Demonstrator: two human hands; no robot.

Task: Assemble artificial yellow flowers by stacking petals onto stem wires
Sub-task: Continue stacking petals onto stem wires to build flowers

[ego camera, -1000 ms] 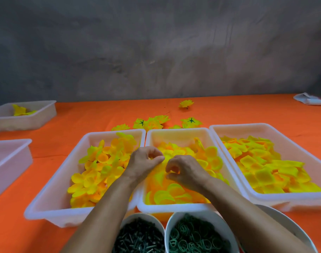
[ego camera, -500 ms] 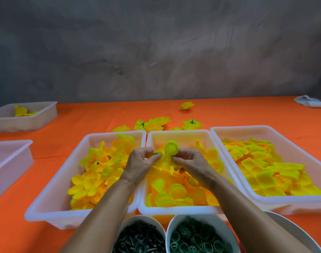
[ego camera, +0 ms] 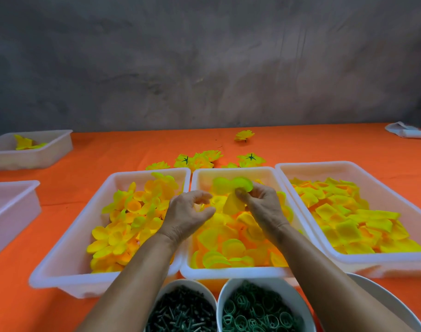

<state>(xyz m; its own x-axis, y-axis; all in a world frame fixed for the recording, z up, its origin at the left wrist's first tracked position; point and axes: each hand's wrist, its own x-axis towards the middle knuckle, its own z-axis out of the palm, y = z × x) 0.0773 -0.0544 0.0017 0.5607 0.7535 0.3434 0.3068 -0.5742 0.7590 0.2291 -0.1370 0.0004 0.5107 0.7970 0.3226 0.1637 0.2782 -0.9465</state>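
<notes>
My right hand (ego camera: pixel 262 202) pinches a yellow petal piece (ego camera: pixel 231 188) with round lobes, held above the middle white tray (ego camera: pixel 231 271) of loose round petals. My left hand (ego camera: pixel 187 214) hovers just left of it, fingers curled and apart, holding nothing that I can see. The left tray (ego camera: pixel 60 279) holds cupped yellow petal clusters. The right tray (ego camera: pixel 384 259) holds flat squarish yellow petals. A bowl of dark green stems (ego camera: pixel 180 310) and a bowl of green rings (ego camera: pixel 259 310) stand at the near edge. Finished flowers (ego camera: pixel 202 160) lie behind the trays.
Orange cloth (ego camera: pixel 108 154) covers the table. Two more white trays stand at the left, one (ego camera: pixel 36 152) with a yellow flower inside, another (ego camera: pixel 13 212) nearer. A third white bowl (ego camera: pixel 382 305) sits at the near right. A white cloth (ego camera: pixel 406 131) lies far right. A grey wall rises behind.
Both hands rose out of the middle tray with a petal piece. The left hand has since let go and drawn slightly left; the right hand keeps the piece.
</notes>
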